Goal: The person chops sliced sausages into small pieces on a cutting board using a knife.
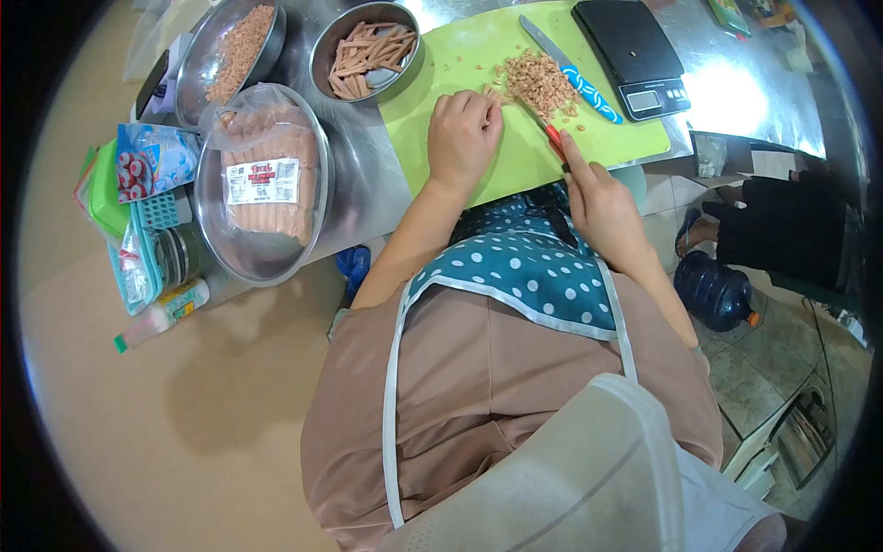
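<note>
The pale strips (pixel 495 95) lie on the green cutting board (pixel 543 166), their ends poking out from the curled left hand (pixel 467 136), which seems to bunch and pin them, though its fingertips are partly hidden. The right hand (pixel 598 198) wraps the handle of the red-handled knife (pixel 554 138), index finger stretched along it, the blade's tip pointing towards the strips. Clean, even cutting here probably wants the bundle kept square and snug, fingertips tucked behind the knuckles, and short strokes. The chopped pieces (pixel 538 83) heap just beyond the blade; beside them rests a blue-handled knife (pixel 593 94), best left clear of the working hand. Further off stand the scale (pixel 635 55) and a round bowl (pixel 384 81) of uncut sticks (pixel 368 51).
</note>
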Demonstrator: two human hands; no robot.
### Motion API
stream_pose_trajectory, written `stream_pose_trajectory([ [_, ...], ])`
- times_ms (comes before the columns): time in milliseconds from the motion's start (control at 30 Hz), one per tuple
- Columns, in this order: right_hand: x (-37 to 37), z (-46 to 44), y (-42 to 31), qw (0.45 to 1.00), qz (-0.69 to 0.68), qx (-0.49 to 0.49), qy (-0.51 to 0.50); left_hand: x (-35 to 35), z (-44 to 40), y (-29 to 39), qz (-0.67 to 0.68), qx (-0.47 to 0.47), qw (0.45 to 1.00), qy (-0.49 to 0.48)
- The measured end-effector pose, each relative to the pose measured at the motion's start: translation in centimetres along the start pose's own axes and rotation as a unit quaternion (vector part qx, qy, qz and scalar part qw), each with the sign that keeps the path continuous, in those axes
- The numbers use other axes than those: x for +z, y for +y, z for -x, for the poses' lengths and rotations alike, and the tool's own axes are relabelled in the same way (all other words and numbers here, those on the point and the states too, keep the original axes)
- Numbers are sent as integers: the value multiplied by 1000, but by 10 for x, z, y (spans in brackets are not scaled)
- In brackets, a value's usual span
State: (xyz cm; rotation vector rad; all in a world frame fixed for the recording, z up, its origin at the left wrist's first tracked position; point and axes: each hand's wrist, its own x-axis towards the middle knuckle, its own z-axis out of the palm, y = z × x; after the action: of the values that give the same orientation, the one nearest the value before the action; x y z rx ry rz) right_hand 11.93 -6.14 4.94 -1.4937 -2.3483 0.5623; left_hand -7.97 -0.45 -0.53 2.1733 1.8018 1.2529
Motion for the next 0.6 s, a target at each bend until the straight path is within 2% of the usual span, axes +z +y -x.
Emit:
stream_pose_trajectory([
  [100, 5, -18, -6, 1000, 7, -5, 25, -1, 0, 2, -6, 7, 1000, -7],
  [267, 20, -32, -8, 999, 30, -12, -4, -2, -1, 3, -6, 11, 1000, -8],
  [500, 0, -2, -9, 998, 19, 32, -42, 0, 1, 0, -17, 11, 1000, -1],
  [600, 5, -13, -9, 1000, 9, 22, -8, -1, 1, 1, -16, 9, 1000, -3],
])
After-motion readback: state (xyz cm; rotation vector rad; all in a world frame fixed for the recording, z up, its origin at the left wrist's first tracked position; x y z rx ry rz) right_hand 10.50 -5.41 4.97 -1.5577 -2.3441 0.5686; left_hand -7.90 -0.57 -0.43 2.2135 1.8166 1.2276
